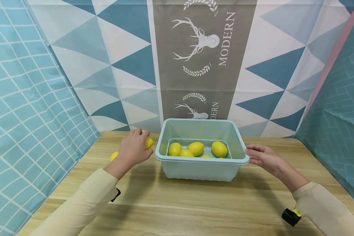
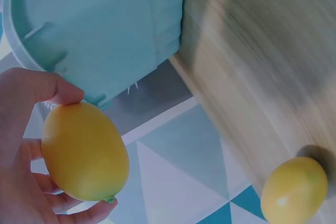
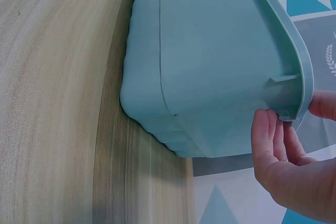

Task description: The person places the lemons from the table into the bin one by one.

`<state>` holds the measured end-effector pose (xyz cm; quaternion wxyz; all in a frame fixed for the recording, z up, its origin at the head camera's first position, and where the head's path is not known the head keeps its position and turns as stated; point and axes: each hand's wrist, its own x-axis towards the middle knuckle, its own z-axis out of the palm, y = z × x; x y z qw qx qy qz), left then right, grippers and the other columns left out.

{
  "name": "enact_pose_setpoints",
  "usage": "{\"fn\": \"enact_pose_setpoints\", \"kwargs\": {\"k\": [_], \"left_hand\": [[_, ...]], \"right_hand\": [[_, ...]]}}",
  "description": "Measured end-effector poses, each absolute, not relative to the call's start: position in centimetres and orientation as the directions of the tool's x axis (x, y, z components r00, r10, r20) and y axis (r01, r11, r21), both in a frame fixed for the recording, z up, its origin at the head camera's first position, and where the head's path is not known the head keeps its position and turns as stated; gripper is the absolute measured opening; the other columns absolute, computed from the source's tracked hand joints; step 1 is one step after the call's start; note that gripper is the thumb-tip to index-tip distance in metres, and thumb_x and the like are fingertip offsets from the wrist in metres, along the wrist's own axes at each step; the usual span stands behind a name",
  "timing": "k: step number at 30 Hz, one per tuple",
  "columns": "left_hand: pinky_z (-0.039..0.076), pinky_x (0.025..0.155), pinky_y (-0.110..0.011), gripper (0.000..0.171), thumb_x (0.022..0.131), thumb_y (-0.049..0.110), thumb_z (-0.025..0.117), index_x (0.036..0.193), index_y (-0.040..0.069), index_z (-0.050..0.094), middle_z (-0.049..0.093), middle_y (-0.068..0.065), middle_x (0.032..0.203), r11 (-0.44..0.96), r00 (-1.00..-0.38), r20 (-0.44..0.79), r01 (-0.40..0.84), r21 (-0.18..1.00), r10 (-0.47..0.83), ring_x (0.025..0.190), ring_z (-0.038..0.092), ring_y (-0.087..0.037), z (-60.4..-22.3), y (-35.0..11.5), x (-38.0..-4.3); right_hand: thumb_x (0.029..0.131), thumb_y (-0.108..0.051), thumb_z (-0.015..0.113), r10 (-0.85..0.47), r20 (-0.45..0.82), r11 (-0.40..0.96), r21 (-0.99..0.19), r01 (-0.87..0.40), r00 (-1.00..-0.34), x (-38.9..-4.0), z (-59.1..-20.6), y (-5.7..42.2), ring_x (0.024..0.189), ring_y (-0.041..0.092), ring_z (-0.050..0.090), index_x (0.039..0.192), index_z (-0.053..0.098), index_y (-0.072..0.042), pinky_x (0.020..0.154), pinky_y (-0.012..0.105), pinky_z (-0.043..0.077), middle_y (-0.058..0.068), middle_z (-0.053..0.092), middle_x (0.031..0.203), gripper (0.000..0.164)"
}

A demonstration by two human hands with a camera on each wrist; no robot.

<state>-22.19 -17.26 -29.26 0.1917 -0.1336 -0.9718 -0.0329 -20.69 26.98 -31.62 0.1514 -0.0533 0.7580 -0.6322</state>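
Observation:
My left hand (image 1: 134, 147) grips a yellow lemon (image 2: 86, 150) with a greenish tip, thumb on one side and fingers curled round the other. It is raised just left of a pale blue-green plastic bin (image 1: 199, 168). Several lemons, among them one near the right side (image 1: 219, 149), lie on the bin's floor. My right hand (image 1: 265, 158) pinches the rim at the bin's right end, the thumb over the lip and the fingertips (image 3: 261, 124) beneath it. Another lemon (image 2: 294, 190) rests on the table, partly hidden behind my left hand in the head view.
The bin stands on a wood-grain table (image 1: 177, 206) towards its far edge. Behind it hangs a patterned cloth (image 1: 129, 49) with triangles and a deer print. Tiled-pattern sheets line the left (image 1: 26, 98) and right (image 1: 339, 108) sides.

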Motion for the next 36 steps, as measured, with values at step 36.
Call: {"fn": "enact_pose_setpoints", "kwargs": {"k": [36], "left_hand": [[0.046,0.053,-0.033,0.044,0.077,0.027,0.066,0.115,0.008,0.058,0.055,-0.012,0.095,0.925,-0.837,0.394,0.360,-0.124,0.379,0.080,0.048,-0.025,-24.5,-13.2,-22.2]], "right_hand": [[0.099,-0.021,0.053,-0.299,-0.136,0.191,-0.978,0.080,-0.944,-20.6,-31.7,27.2,0.087,0.002,0.064,0.134,0.036,0.010,0.080,0.017,0.055,-0.011,0.060,0.101,0.050]]}}
